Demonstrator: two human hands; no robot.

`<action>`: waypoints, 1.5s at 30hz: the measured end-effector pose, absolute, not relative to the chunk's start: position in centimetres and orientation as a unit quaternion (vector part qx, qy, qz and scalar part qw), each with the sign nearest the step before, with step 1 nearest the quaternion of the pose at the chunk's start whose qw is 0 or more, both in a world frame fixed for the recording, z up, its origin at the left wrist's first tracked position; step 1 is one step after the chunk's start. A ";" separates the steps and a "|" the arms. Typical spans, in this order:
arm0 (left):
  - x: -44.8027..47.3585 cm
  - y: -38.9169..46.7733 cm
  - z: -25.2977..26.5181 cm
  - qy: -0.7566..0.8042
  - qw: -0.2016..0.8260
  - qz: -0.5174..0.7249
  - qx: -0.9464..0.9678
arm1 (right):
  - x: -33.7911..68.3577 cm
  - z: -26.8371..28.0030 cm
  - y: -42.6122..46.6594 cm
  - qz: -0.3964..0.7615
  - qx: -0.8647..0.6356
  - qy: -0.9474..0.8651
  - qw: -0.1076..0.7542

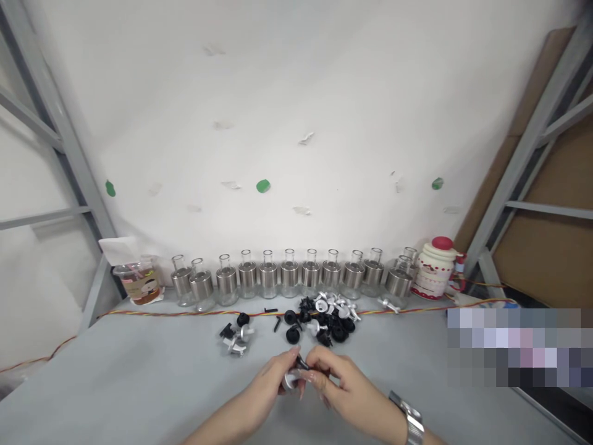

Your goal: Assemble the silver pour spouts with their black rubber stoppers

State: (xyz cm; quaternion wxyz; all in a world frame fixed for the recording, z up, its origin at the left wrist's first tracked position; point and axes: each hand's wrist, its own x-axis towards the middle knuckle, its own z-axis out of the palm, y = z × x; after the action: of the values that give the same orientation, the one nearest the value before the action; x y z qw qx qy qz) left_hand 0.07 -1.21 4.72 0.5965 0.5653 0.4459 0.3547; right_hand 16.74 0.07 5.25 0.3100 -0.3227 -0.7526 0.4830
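Close together over the front of the table, my left hand (269,382) and my right hand (345,386) are both closed around small parts. A silver bottle-pourer cap (290,381) is gripped in my left fingers. The fingers of my right hand pinch a narrow black piece (302,363) against the top of that cap. The fingers partly cover both parts, so how they join cannot be seen. Beyond my hands lies a pile of black and silver pourer parts (340,332). A smaller group of such parts (237,346) rests to the left.
A row of glass bottles with steel sleeves (268,272) lines the wall. Left of it stands a plastic drink cup (139,283), right of it a white-and-red jar (434,272). A twisted red-and-yellow wire (185,313) crosses the grey table (139,371). Metal frame posts flank both sides.
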 end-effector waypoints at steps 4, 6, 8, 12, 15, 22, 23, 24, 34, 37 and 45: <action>0.2 -1.6 4.8 0.471 0.534 0.397 0.579 | 16.9 4.7 0.6 0.533 -0.321 -0.696 0.359; 0.2 -1.9 5.0 0.478 0.512 0.399 0.591 | 17.2 4.5 0.8 0.574 -0.303 -0.665 0.369; 0.2 -2.1 5.3 0.474 0.491 0.399 0.613 | 17.3 4.4 1.0 0.619 -0.275 -0.644 0.356; 0.4 -2.5 6.0 0.433 0.444 0.402 0.673 | 17.3 4.3 1.2 0.673 -0.244 -0.622 0.318; 0.6 -2.5 6.2 0.414 0.434 0.407 0.689 | 17.1 4.4 1.2 0.676 -0.245 -0.621 0.313; 0.6 -2.5 6.3 0.420 0.416 0.401 0.700 | 17.1 4.8 0.8 0.619 -0.271 -0.667 0.315; 0.5 -2.5 6.3 0.420 0.417 0.399 0.700 | 17.1 4.9 0.6 0.589 -0.281 -0.688 0.317; 0.6 -2.6 6.4 0.419 0.418 0.399 0.700 | 17.1 5.0 0.4 0.553 -0.291 -0.712 0.319; 0.5 -2.9 6.0 0.377 0.368 0.394 0.754 | 17.7 4.9 0.2 0.119 -0.324 -0.893 0.290; 0.3 -2.8 5.7 0.364 0.310 0.377 0.794 | 17.8 4.9 0.3 0.050 -0.301 -0.909 0.286; 0.2 -2.7 5.2 0.363 0.256 0.365 0.818 | 17.6 4.8 0.0 0.035 -0.285 -0.897 0.337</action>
State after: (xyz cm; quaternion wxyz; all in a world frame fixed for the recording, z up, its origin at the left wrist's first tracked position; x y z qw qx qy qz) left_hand 0.16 -2.70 5.25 0.2560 0.8178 0.3635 0.3654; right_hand 17.62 0.01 4.81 0.3366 -0.2849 -0.8968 0.0352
